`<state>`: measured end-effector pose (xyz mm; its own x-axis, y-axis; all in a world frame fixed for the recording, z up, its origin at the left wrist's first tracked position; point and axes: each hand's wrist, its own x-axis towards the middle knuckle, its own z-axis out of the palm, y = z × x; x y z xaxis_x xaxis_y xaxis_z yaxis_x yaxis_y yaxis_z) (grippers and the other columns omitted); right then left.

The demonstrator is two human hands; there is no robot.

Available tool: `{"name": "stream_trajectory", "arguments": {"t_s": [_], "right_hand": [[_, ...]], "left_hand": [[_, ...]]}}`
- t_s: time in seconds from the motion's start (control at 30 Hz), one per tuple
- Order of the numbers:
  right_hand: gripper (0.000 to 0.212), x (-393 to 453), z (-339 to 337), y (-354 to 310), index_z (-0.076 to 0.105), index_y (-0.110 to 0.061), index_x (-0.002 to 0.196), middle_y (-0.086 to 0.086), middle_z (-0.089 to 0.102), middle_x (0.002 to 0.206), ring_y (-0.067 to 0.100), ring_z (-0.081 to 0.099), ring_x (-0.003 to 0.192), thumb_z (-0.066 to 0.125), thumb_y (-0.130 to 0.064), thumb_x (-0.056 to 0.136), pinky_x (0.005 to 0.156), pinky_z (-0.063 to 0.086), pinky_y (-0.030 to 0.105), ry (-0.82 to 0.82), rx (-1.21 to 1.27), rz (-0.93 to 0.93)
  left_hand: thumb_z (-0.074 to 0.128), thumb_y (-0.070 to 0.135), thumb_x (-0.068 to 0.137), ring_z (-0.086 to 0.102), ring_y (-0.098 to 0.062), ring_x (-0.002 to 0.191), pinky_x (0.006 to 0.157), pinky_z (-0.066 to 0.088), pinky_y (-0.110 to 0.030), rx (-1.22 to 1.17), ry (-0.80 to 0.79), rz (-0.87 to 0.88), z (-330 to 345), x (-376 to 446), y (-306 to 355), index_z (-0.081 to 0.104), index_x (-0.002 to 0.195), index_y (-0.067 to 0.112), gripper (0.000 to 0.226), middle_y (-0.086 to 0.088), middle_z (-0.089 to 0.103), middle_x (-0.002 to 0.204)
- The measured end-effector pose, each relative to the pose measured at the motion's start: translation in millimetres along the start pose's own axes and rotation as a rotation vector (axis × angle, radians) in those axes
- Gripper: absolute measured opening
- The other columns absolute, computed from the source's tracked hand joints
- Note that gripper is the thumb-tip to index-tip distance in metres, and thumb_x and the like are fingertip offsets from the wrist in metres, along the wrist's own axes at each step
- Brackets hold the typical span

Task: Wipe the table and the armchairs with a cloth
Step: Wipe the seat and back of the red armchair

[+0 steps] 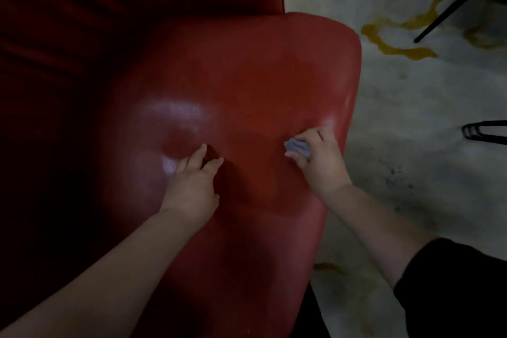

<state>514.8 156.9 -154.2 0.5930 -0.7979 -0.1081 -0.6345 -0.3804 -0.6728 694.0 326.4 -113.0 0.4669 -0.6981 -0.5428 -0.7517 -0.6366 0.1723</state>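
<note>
**Red armchair back, two hands, one cloth**

Item 1. Armchair (241,85): glossy red upholstery, seen from above. The padded panel fills the middle of the view; its right edge curves down beside the rug, its rounded top corner sits at upper right. The left part falls into deep shadow, where detail cannot be told. Broad bare upholstery lies above and between the hands.

Item 2. Cloth (297,146): small, blue-grey, bunched. Lies against the red panel, near its right edge, under the right hand.

Item 3. Right hand (318,156): reaches in from lower right, forearm bare, a dark sleeve at the elbow. Fingers curl round the cloth and hold it to the upholstery, close to the panel's right edge.

Item 4. Left hand (192,186): reaches in from lower left, forearm bare. Fingers fairly straight, spread, tips touching the upholstery; it holds nothing. Well apart from the right hand.

Item 5. Rug (411,107): pale, with green and yellow cloud outlines, right of the armchair.

Item 6. Dark furniture legs (441,19): thin, stand on the rug at far right, apart from the armchair.
</note>
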Motion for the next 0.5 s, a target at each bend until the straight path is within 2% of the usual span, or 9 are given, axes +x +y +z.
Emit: {"name": "stream_trajectory", "arguments": {"t_s": [0.07,0.13,0.2,0.37,0.43,0.5], "right_hand": [[0.032,-20.3,9.7,-5.5,0.064,-0.006,0.103,0.013,0.05,0.111,0.026,0.054,0.1,0.077,-0.017,0.076,0.089,0.045,0.031,-0.027,-0.046,0.022],[0.031,-47.7,18.4,-10.2,0.065,-0.007,0.103,0.014,0.051,0.111,0.029,0.053,0.102,0.077,-0.016,0.075,0.089,0.047,0.044,-0.063,-0.089,-0.005],[0.03,-65.1,20.6,-12.3,0.066,-0.007,0.102,0.013,0.052,0.111,0.029,0.053,0.104,0.077,-0.014,0.075,0.089,0.047,0.047,-0.11,-0.057,-0.01],[0.03,-48.5,20.9,-26.4,0.066,-0.007,0.107,0.013,0.051,0.112,0.028,0.053,0.109,0.073,-0.009,0.078,0.096,0.045,0.045,-0.078,0.085,-0.032],[0.031,-48.3,28.5,-34.9,0.067,-0.012,0.111,0.008,0.053,0.115,0.026,0.053,0.108,0.07,-0.009,0.08,0.094,0.041,0.036,-0.127,0.008,-0.052],[0.031,-63.7,36.2,-40.6,0.069,-0.016,0.109,0.004,0.056,0.113,0.024,0.053,0.102,0.07,-0.008,0.079,0.087,0.033,0.026,-0.143,-0.085,-0.07]], "left_hand": [[0.07,0.019,0.078,0.018,-0.025,0.139,0.113,0.026,-0.035,-0.034,-0.024,-0.037,6.6,-10.9,-3.8,0.026,0.147,0.035,0.083,0.001,0.008,0.158],[0.069,0.015,0.078,0.018,-0.024,0.139,0.113,0.026,-0.033,-0.071,-0.006,-0.047,11.7,-20.0,-4.8,0.027,0.147,0.034,0.083,0.0,0.008,0.158],[0.067,0.013,0.08,0.02,-0.023,0.138,0.113,0.025,-0.032,-0.109,0.022,-0.056,15.2,-28.4,-4.2,0.031,0.145,0.033,0.078,0.001,0.009,0.158],[0.055,0.003,0.081,0.027,-0.022,0.133,0.11,0.032,-0.036,-0.186,0.114,-0.146,24.7,-52.8,-3.1,0.04,0.142,0.029,0.068,0.002,0.013,0.157],[0.051,-0.001,0.082,0.026,-0.023,0.134,0.111,0.032,-0.036,-0.197,0.091,-0.174,31.0,-64.8,-4.2,0.039,0.143,0.027,0.068,0.001,0.013,0.157],[0.047,-0.002,0.082,0.025,-0.024,0.135,0.111,0.031,-0.036,-0.202,0.054,-0.177,37.4,-77.5,-6.0,0.036,0.145,0.025,0.068,-0.001,0.012,0.157]]}}
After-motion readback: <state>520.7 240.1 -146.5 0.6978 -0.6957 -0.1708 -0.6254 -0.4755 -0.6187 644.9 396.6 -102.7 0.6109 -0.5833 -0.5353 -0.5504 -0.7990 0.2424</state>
